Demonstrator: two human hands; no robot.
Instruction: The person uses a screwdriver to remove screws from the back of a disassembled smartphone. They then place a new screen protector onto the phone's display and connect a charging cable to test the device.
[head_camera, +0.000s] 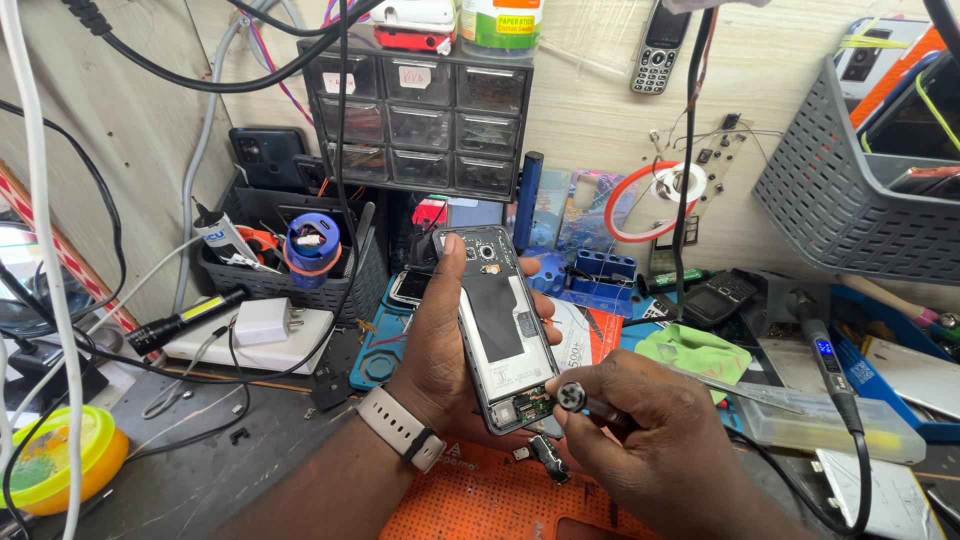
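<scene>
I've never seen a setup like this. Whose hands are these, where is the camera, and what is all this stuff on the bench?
There is no machine here: these are a person's own two bare hands, filmed by one camera worn on the head, looking down at a cluttered repair bench.

The left hand, with a pale watch band at the wrist, holds an opened smartphone upright, back cover off, its insides showing. The right hand holds a small screwdriver at the phone's lower end.

Below lies an orange work mat. Around it are a black flashlight, a white charger, a green cloth, a soldering pen, a small drawer cabinet and a grey basket.
</scene>
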